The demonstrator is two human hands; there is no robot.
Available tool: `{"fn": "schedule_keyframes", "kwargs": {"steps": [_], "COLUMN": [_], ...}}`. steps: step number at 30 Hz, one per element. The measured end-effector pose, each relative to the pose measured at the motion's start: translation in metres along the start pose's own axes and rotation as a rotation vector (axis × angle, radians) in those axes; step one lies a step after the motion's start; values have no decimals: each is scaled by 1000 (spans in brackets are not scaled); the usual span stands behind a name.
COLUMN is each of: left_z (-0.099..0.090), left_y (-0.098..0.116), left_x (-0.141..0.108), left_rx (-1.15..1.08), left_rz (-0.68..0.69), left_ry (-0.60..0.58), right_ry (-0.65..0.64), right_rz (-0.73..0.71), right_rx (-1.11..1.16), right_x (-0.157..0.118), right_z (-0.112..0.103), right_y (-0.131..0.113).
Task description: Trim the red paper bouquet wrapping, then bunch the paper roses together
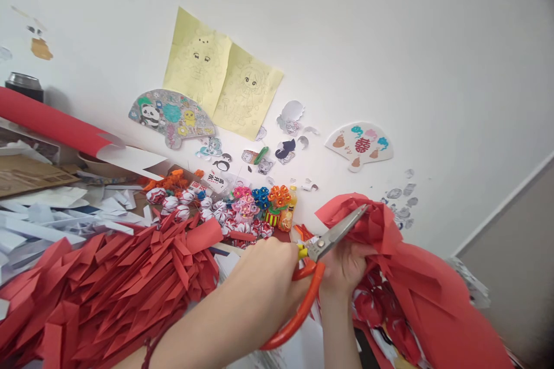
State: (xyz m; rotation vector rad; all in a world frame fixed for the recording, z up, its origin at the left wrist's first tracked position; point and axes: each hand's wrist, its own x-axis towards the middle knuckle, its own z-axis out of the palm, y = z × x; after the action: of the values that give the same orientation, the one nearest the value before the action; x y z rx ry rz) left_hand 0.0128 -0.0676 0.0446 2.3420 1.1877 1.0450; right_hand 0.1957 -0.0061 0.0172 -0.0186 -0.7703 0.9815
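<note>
My left hand point(268, 277), with a dark red cord on its wrist, comes in from the lower left and is wrapped round the handles of a pair of scissors point(340, 233). The blades point up and to the right, against crumpled red paper point(381, 222). Palm toward me, my right hand point(348, 268) grips that paper just behind the blades; some of its fingers are hidden in the folds. The paper spreads into a large sheet at the lower right. Below it lie shiny red wrapped pieces point(381, 305).
Folded red paper strips point(108, 294) pile up at the left, with white strips point(43, 230) behind. Small flowers point(259, 199), wrapped lollipops point(177, 202) and a juice bottle point(287, 213) stand by the wall. Two paper fans point(361, 144) and yellow drawings point(225, 75) hang there.
</note>
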Motion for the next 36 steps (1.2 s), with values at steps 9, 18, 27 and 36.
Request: {"fn": "schedule_keyframes", "kwargs": {"steps": [9, 18, 27, 36], "left_z": [3, -16, -14, -9], "left_y": [-7, -9, -50, -48], "left_x": [1, 15, 32, 32], "left_rx": [-58, -132, 483, 507], "left_rz": [-15, -151, -149, -133], "left_ry": [-36, -53, 280, 199], "right_ry": [-13, 21, 101, 160], "right_rz": [9, -70, -35, 7], "right_rx": [9, 12, 56, -7], "right_x": [0, 5, 12, 8], "right_z": [-2, 0, 0, 10], "right_y": [1, 3, -6, -4]}}
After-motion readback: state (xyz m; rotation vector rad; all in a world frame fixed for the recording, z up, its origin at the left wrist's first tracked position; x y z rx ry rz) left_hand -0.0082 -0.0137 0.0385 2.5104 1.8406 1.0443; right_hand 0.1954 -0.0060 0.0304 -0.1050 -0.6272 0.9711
